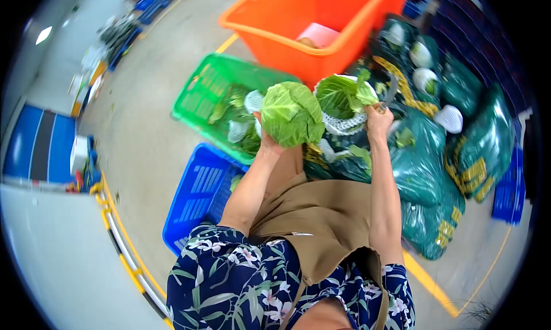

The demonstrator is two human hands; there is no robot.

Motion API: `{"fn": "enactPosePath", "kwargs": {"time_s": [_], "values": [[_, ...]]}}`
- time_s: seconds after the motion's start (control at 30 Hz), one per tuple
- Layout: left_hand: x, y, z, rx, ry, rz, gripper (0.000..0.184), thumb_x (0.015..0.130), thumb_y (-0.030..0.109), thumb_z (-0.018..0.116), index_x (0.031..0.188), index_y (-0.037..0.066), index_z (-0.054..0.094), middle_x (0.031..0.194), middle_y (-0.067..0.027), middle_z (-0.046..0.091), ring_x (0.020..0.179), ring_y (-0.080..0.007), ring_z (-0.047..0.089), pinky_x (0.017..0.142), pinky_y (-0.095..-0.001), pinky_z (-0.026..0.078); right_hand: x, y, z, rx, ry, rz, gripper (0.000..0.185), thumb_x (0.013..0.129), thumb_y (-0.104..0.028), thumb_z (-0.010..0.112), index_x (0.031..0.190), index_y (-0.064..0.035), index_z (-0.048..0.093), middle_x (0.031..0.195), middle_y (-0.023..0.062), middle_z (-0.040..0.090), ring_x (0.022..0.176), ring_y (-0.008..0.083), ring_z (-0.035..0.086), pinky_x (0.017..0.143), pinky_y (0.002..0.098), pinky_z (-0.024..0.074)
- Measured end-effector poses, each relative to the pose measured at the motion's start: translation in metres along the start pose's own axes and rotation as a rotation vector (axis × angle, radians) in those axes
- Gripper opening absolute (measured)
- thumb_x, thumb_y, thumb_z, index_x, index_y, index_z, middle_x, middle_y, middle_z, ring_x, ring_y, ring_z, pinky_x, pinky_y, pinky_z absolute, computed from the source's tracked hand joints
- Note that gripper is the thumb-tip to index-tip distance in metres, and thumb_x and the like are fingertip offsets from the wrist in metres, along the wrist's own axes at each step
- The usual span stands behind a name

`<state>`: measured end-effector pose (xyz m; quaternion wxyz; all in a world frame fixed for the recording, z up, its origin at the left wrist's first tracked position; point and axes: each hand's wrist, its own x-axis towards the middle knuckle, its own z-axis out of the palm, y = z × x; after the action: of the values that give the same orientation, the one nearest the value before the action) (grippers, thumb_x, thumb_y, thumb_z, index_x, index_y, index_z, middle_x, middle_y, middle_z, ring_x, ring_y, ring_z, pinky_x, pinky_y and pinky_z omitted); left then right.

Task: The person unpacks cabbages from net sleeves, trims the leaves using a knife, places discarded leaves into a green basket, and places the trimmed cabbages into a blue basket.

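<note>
— What is pictured at the right of the frame?
— Filled green plastic bags (422, 163) are piled there, with an orange bin (281, 49) seen at upper center.
— And below it?
— A green crate (192, 97) holding leaves and pale foam nets is shown left of center, and a blue crate (195, 183) is seen nearer the lower left. A brown apron (321, 215) is worn at lower center.
— Where is the cabbage (291, 113)?
— Just above the center of the frame, partly over the green crate's right side. It is gripped by the left hand (268, 143), the fingers curved against its lower left.
— And beside it?
— Green leaves (337, 94) are seen in a white foam net (344, 125), right of the cabbage.
— The right hand (379, 121)?
— Closed narrowly; a curved knife (392, 90) is held, its blade pointed up. Whether a leaf is pinched too cannot be told.
</note>
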<state>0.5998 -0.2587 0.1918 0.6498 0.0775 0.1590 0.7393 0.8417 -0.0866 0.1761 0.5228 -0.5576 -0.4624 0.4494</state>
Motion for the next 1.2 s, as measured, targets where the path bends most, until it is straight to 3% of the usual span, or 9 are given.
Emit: {"fn": "enactPosePath", "kwargs": {"time_s": [0.17, 0.3, 0.43, 0.5, 0.63, 0.7, 0.8, 1.0, 1.2], "values": [[-0.089, 0.087, -0.021, -0.033, 0.122, 0.203, 0.091, 0.075, 0.072, 0.059, 0.145, 0.020, 0.034, 0.146, -0.0092, 0.041, 0.131, -0.0334, 0.041, 0.108, -0.0564, 0.035, -0.067, -0.036, 0.170, -0.004, -0.569, 0.072, 0.019, 0.075, -0.014, 0.074, 0.081, -0.0002, 0.062, 0.061, -0.0002, 0.056, 0.047, 0.0149, 0.049, 0.048, 0.0321, 0.0424], [-0.145, 0.114, -0.070, -0.091, 0.110, 0.346, 0.091, 0.073, 0.072, 0.061, 0.145, 0.022, 0.035, 0.147, -0.0089, 0.039, 0.134, -0.0335, 0.038, 0.108, -0.0590, 0.032, -0.144, -0.057, 0.238, -0.025, -0.983, -0.123, 0.038, 0.080, -0.016, 0.071, 0.114, -0.0005, 0.062, 0.117, 0.0122, 0.056, 0.100, 0.0198, 0.057, 0.082, 0.0328, 0.0465], [-0.171, 0.122, -0.085, -0.125, 0.068, 0.401, 0.089, 0.074, 0.071, 0.060, 0.145, 0.022, 0.036, 0.149, -0.0090, 0.037, 0.135, -0.0360, 0.036, 0.103, -0.0684, 0.029, -0.239, -0.090, 0.245, 0.141, -1.488, -0.295, 0.055, 0.084, -0.020, 0.066, 0.134, -0.0033, 0.048, 0.142, 0.0152, 0.043, 0.125, 0.0263, 0.046, 0.105, 0.0363, 0.0347], [-0.173, 0.120, -0.099, -0.171, 0.185, 0.468, 0.085, 0.078, 0.077, 0.047, 0.142, 0.022, 0.040, 0.146, -0.0074, 0.041, 0.132, -0.0320, 0.041, 0.106, -0.0583, 0.034, -0.277, -0.069, 0.249, -0.001, -1.423, -0.721, 0.054, 0.079, -0.013, 0.069, 0.129, -0.0041, 0.050, 0.139, 0.0177, 0.044, 0.123, 0.0337, 0.047, 0.103, 0.0415, 0.0365], [-0.180, 0.111, -0.125, -0.200, 0.514, 0.669, 0.078, 0.084, 0.075, 0.041, 0.137, 0.018, 0.046, 0.137, -0.0096, 0.050, 0.119, -0.0329, 0.052, 0.097, -0.0539, 0.046, -0.338, -0.048, 0.219, -0.146, -1.155, -0.921, 0.036, 0.068, 0.004, 0.067, 0.100, -0.0048, 0.055, 0.121, 0.0179, 0.051, 0.110, 0.0397, 0.049, 0.088, 0.0470, 0.0423], [-0.197, 0.099, -0.128, -0.184, 0.282, 0.611, 0.077, 0.088, 0.071, 0.038, 0.139, 0.013, 0.042, 0.139, -0.0147, 0.046, 0.122, -0.0356, 0.049, 0.099, -0.0549, 0.045, -0.358, -0.031, 0.197, -0.291, -1.277, -0.806, 0.030, 0.068, 0.006, 0.063, 0.095, -0.0049, 0.054, 0.107, 0.0171, 0.056, 0.097, 0.0398, 0.056, 0.079, 0.0465, 0.0457], [-0.212, 0.089, -0.154, -0.274, 0.392, 0.683, 0.078, 0.088, 0.071, 0.037, 0.139, 0.012, 0.040, 0.137, -0.0167, 0.047, 0.120, -0.0372, 0.050, 0.099, -0.0561, 0.045, -0.376, 0.010, 0.183, -0.266, -1.443, -0.632, 0.024, 0.070, 0.006, 0.061, 0.091, -0.0032, 0.055, 0.092, 0.0185, 0.059, 0.086, 0.0407, 0.059, 0.072, 0.0470, 0.0474], [-0.268, 0.022, -0.236, -0.178, 0.939, 0.748, 0.073, 0.091, 0.071, 0.032, 0.131, 0.012, 0.050, 0.127, -0.0105, 0.057, 0.112, -0.0302, 0.057, 0.095, -0.0450, 0.048, -0.395, 0.057, 0.184, -0.389, -1.608, -0.488, 0.015, 0.075, -0.001, 0.061, 0.090, 0.0022, 0.060, 0.081, 0.0248, 0.062, 0.078, 0.0441, 0.060, 0.068, 0.0481, 0.0487], [-0.341, -0.061, -0.339, 0.259, 0.703, 0.375, 0.050, 0.094, 0.029, 0.058, 0.138, 0.017, 0.038, 0.130, -0.0028, 0.049, 0.113, -0.0190, 0.052, 0.092, -0.0353, 0.049, -0.404, 0.075, 0.187, -0.765, -1.778, -0.389, 0.024, 0.071, -0.006, 0.062, 0.094, -0.0010, 0.066, 0.082, 0.0267, 0.063, 0.082, 0.0417, 0.064, 0.075, 0.0484, 0.0522]]}}
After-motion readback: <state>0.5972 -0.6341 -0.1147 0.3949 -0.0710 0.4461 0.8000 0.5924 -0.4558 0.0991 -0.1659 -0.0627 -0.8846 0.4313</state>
